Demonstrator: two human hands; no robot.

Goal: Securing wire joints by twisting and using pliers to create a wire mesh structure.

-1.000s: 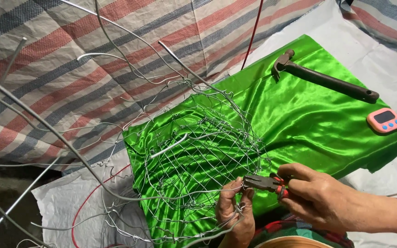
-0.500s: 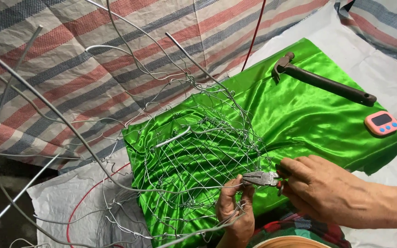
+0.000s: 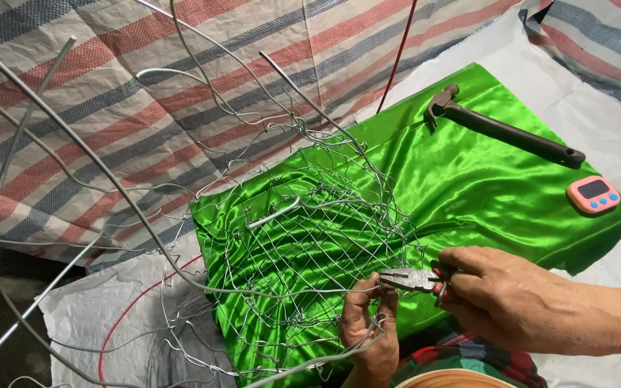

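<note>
A woven wire mesh basket (image 3: 303, 244) rests on a shiny green cloth (image 3: 468, 187). Long loose wire ends (image 3: 59, 144) arc out from it to the left. My left hand (image 3: 368, 327) pinches the mesh rim at its near edge, fingers closed on the wire. My right hand (image 3: 512, 294) grips red-handled pliers (image 3: 415, 279), whose jaws point left and meet the wire just above my left fingers.
A dark claw hammer (image 3: 504, 129) lies on the cloth at the back right. A small pink timer (image 3: 594, 195) sits near the cloth's right edge. A striped tarp (image 3: 109, 93) covers the ground behind, and white sheeting (image 3: 102, 316) lies at lower left with a red wire (image 3: 400, 50).
The view has drifted slightly. My right hand has brought the pliers a little left, closer to my left fingers on the mesh rim. The basket stays in place.
</note>
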